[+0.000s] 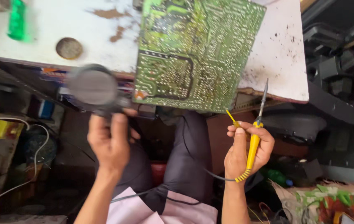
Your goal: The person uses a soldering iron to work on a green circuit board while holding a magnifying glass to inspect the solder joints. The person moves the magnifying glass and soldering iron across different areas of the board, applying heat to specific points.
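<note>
A large green circuit board [193, 49] lies solder side up on a worn white workbench [280, 49], its near edge overhanging the bench. My left hand [109, 143] grips the handle of a round dark magnifier [93, 87], held up near the board's left corner. My right hand [247, 151] holds a yellow-handled soldering iron [255, 139] with its metal tip pointing up, just right of the board. A thin yellow stick [231, 117] pokes out from the same hand. The iron's cable runs down over my lap.
A green bottle [17, 20] and a round rusty lid [69, 48] sit at the bench's far left. Dark boxes and equipment crowd the right side. Wires and clutter fill the floor at left. A colourful bag [330, 203] lies at lower right.
</note>
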Demonstrator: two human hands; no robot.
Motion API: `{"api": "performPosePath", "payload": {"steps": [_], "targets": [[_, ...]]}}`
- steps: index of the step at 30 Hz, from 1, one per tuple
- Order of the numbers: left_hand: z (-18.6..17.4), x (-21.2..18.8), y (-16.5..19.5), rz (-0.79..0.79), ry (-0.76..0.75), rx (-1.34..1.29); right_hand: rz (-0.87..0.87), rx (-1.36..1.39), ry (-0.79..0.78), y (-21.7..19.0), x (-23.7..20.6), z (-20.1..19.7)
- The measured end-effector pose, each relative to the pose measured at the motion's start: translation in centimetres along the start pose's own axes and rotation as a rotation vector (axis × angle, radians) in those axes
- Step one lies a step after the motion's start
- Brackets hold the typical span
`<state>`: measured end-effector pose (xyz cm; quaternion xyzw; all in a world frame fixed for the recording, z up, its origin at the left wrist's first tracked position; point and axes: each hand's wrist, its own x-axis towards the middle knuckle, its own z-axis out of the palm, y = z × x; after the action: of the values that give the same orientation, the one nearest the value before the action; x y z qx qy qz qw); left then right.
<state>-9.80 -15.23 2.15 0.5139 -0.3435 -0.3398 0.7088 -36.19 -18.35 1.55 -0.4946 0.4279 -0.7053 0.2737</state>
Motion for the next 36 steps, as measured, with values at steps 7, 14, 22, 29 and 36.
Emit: {"api": "performPosePath", "payload": {"steps": [7,14,22,29,36], "targets": [[6.7,-3.4,-1.0,-0.010,-0.530,0.219,-0.003,-0.194,-0.002,0.9,-0.4,-1.7],[9.5,-3.0,-1.4,0.082,-0.581,0.241,-0.016,-0.220,-0.055,1.6,-0.3,-1.0],[9.3,-2.7,-2.0,0.071,-0.584,0.235,-0.054,-0.263,-0.105,2.8,0.1,-0.1],[9.4,-2.8,-1.9,0.084,-0.606,0.208,-0.075,-0.189,-0.106,3.6,0.3,0.1],[9.4,-2.6,-1.9,0.072,-0.610,0.198,-0.074,-0.256,-0.132,3.8,0.4,-0.1]]}}
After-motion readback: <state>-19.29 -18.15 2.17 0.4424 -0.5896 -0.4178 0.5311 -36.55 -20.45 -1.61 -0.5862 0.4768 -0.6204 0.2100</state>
